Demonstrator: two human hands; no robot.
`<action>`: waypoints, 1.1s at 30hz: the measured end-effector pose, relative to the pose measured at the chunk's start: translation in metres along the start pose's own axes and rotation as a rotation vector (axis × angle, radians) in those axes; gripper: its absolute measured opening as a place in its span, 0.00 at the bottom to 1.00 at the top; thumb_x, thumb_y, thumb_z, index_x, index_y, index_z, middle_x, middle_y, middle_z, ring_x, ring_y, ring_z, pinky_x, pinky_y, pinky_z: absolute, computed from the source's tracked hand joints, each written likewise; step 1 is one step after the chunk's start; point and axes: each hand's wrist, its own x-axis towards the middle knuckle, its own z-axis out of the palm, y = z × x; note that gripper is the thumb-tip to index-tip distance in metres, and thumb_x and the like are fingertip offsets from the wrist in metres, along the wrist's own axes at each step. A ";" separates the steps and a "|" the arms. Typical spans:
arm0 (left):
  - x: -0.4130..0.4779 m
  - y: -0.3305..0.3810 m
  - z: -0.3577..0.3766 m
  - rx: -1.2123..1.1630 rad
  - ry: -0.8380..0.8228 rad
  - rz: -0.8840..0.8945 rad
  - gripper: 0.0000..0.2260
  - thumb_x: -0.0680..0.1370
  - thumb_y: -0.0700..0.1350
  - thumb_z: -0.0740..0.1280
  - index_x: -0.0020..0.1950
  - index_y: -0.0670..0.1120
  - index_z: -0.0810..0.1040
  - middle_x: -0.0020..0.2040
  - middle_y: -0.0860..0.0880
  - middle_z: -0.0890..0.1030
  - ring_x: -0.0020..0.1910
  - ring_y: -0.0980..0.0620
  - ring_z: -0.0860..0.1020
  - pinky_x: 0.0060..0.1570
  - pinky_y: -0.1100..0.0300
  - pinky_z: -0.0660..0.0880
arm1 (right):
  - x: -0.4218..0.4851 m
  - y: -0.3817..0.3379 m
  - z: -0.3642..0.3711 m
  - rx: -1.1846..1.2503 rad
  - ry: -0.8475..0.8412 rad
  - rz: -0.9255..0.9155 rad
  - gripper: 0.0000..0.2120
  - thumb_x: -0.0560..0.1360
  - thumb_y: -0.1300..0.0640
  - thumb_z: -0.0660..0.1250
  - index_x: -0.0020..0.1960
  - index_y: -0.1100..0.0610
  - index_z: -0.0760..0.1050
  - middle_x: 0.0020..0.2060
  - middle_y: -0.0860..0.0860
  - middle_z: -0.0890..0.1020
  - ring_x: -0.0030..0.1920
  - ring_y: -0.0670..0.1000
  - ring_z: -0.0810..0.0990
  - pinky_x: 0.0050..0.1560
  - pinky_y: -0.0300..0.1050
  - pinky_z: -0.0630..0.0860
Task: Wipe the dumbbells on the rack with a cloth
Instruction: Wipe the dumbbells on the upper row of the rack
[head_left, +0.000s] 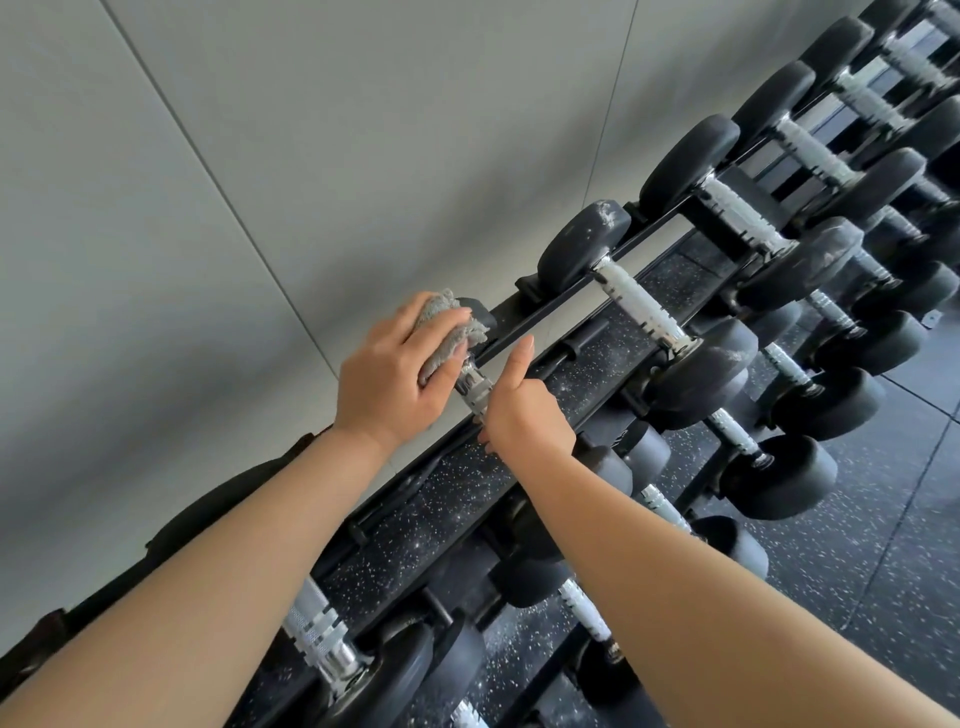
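Observation:
A small dumbbell (474, 387) with black ends and a chrome knurled handle lies on the top tier of the black rack (540, 317). My left hand (387, 374) holds a grey cloth (449, 325) bunched over the dumbbell's far end. My right hand (524, 410) grips the near part of the handle, thumb pointing up. The dumbbell's near end is hidden under my right hand.
More black dumbbells (649, 306) line the top tier to the right, with lower tiers (769, 462) of them below. A grey wall (260, 182) runs close behind the rack. Another dumbbell (322, 634) sits at lower left. Speckled dark floor (883, 545) shows at right.

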 end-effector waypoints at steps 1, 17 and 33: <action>0.003 0.002 0.000 0.026 -0.012 -0.005 0.12 0.79 0.55 0.58 0.61 0.58 0.73 0.63 0.48 0.77 0.51 0.43 0.80 0.39 0.50 0.80 | -0.001 -0.001 -0.002 0.009 -0.002 -0.004 0.47 0.73 0.34 0.27 0.66 0.57 0.74 0.45 0.56 0.83 0.46 0.57 0.82 0.55 0.55 0.77; 0.102 0.051 0.004 0.427 -0.707 -0.127 0.09 0.79 0.49 0.58 0.47 0.47 0.74 0.56 0.42 0.78 0.54 0.39 0.76 0.45 0.55 0.69 | 0.006 0.002 0.003 -0.197 -0.025 -0.063 0.33 0.82 0.51 0.47 0.73 0.43 0.24 0.45 0.53 0.82 0.42 0.54 0.82 0.46 0.50 0.80; 0.001 -0.004 -0.009 -0.084 -0.046 0.068 0.15 0.78 0.50 0.61 0.62 0.51 0.79 0.64 0.45 0.77 0.53 0.44 0.81 0.44 0.49 0.81 | 0.011 0.009 0.007 -0.140 0.040 -0.063 0.25 0.84 0.46 0.40 0.75 0.53 0.62 0.37 0.51 0.75 0.35 0.52 0.74 0.36 0.48 0.66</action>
